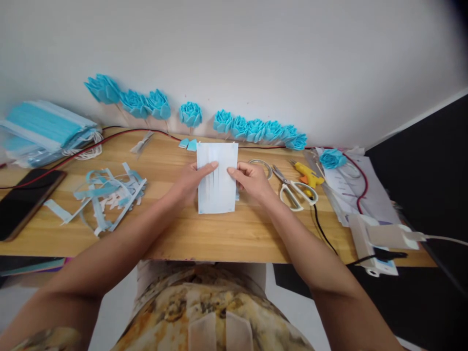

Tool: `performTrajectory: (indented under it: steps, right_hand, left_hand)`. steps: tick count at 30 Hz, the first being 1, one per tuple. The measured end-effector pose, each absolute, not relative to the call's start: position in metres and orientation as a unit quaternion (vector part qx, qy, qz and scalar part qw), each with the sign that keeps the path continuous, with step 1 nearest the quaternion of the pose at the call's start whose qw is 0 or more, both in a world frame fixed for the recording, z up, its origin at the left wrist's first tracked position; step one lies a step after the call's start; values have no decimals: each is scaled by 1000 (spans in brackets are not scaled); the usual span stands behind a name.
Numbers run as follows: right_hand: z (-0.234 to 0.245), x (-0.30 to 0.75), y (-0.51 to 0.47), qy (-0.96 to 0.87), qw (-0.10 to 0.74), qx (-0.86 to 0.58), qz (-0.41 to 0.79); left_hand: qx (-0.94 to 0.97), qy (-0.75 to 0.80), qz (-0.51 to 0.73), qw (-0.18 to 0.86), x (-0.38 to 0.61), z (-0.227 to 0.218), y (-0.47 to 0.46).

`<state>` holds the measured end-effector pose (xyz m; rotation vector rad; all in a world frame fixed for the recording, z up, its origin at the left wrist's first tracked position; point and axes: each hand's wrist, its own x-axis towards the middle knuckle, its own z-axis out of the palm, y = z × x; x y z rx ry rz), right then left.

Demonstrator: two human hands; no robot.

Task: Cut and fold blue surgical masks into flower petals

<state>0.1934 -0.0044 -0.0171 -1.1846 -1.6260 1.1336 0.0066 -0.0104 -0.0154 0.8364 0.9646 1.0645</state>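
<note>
A flat white-blue rectangle of face-mask fabric (217, 187) stands on its long side over the middle of the wooden desk (204, 234). My left hand (190, 181) grips its left edge, thumb lying across the front. My right hand (250, 179) pinches its right edge, fingers curled behind. Both hands are closed on the sheet. Two small blue folded pieces (188, 144) lie just beyond it.
Cut blue strips (106, 192) lie at left beside a black phone (25, 200) and a stack of face masks (46, 130). Blue fabric roses (256, 130) line the wall. Scissors (294, 187), a yellow glue gun (309, 174), a tape ring (263, 165), cables and papers sit at right.
</note>
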Motion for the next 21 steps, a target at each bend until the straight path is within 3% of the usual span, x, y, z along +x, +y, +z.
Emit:
performTrajectory:
  steps: [7, 9, 12, 18, 21]
  right_hand:
    - [-2, 205, -2, -720, 355, -448, 393]
    - [14, 222, -2, -719, 378, -462, 357]
    - [36, 255, -10, -734, 370, -522, 226]
    - [31, 306, -44, -683, 10, -730, -26]
    - [13, 313, -57, -672, -67, -736, -50]
  left_hand:
    - [351, 452, 514, 639, 5, -10, -11]
    - [345, 443, 533, 633, 2, -8, -9]
    - [335, 437, 557, 622, -4, -5, -4]
    - [325, 434, 564, 623, -9, 1, 0]
    - [339, 436, 556, 621, -8, 1, 0]
